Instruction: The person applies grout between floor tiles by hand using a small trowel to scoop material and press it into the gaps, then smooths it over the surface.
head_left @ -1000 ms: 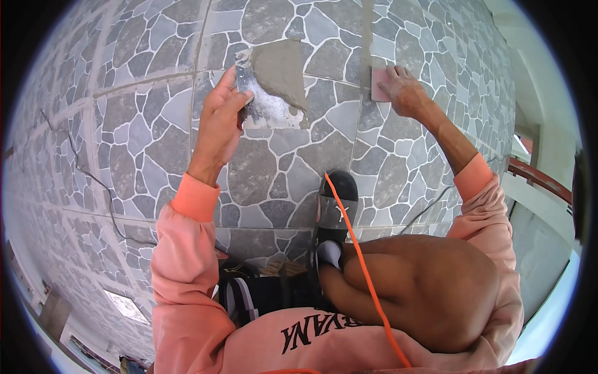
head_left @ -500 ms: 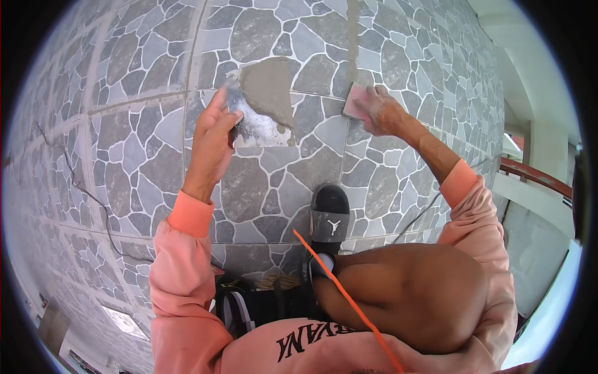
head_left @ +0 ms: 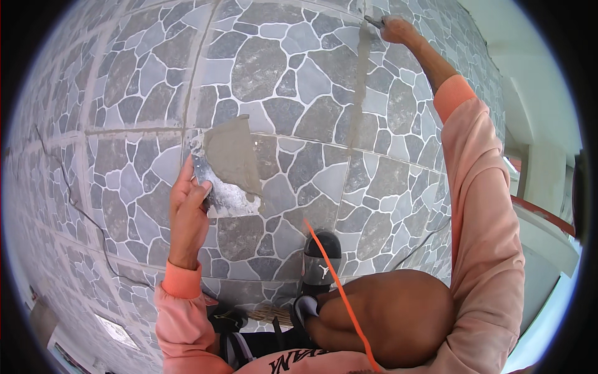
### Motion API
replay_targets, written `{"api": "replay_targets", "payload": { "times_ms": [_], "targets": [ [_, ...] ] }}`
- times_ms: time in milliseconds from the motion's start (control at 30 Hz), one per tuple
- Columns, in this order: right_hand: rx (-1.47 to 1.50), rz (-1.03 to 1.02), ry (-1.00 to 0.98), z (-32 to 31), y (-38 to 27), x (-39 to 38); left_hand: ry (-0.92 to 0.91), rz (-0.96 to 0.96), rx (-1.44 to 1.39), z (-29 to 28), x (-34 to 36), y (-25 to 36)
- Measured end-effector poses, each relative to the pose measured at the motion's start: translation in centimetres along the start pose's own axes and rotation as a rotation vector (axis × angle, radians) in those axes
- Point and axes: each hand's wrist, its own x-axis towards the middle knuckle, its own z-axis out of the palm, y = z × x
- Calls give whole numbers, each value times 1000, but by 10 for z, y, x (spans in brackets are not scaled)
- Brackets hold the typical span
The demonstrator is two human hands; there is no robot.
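My left hand (head_left: 190, 209) is closed on the edge of a wide flat metal trowel (head_left: 227, 201), its thumb on top. A smooth mound of wet grey grout (head_left: 233, 153) covers the trowel's far part. At the far right, my right hand (head_left: 398, 30) grips a small flat spreader (head_left: 374, 23), seen nearly edge-on against the tiles. That hand is at the far end of a tile joint with a band of damp grey grout (head_left: 357, 103) running along it. The tiled floor (head_left: 324, 75) has a grey stone pattern with white lines.
My sandaled foot (head_left: 322, 262) rests on the tiles in front of me. An orange cord (head_left: 339, 287) hangs across my bent knee. Dark cables lie on the floor at left (head_left: 93, 221) and right (head_left: 423, 243). A pale wall (head_left: 517, 68) borders the right side.
My right hand has moved far forward along the joint with the spreader, which has turned edge-on. My left hand and the loaded trowel sit lower and further left in view.
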Motion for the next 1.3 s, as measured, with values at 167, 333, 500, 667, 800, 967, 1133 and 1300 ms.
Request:
{"api": "replay_targets", "payload": {
  "times_ms": [167, 333, 500, 667, 800, 967, 1133, 1300],
  "targets": [
    [-119, -50, 44, 44, 58, 50, 16, -4, -10, -1, 2, 4],
    [-24, -36, 21, 45, 35, 47, 19, 14, 68, 2, 9, 5],
    [83, -88, -44, 27, -22, -3, 5, 28, 61, 0, 21, 5],
    [123, -131, -166, -1, -83, -98, -99, 59, 30, 12, 29, 8],
    [205, -71, -278, -12, -137, -162, -182, 68, 1, 16, 32, 13],
    [305, -150, -249, -15, -183, -226, -254, 89, -36, 19, 30, 20],
    [308, -145, -333, -22, -207, -261, -261, 134, -33, 14, 26, 24],
    [657, -51, -607, -42, -195, -273, -312, 126, -8, 4, 16, 31]
  ]
}}
